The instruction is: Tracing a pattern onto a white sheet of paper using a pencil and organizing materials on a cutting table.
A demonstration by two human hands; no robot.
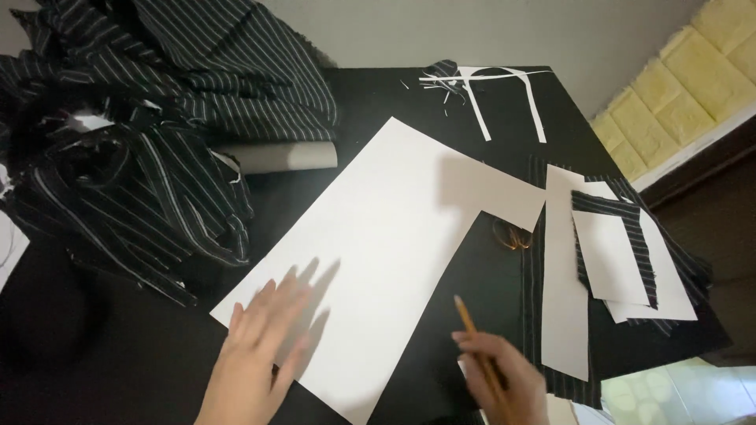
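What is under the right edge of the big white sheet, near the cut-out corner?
Orange scissor handles poke out from under the big white sheet, lying on the black table. The blades are covered by the sheet, so I cannot see them or tell if they are open.

Two bare hands show at the bottom of the view. The left hand [256, 346] has no ring, no watch and no glove, and its wrist has no sleeve on it. The right hand [500, 378] is bare too. Its fingers [472, 340] look a bit blurry. No clothes show on either arm.
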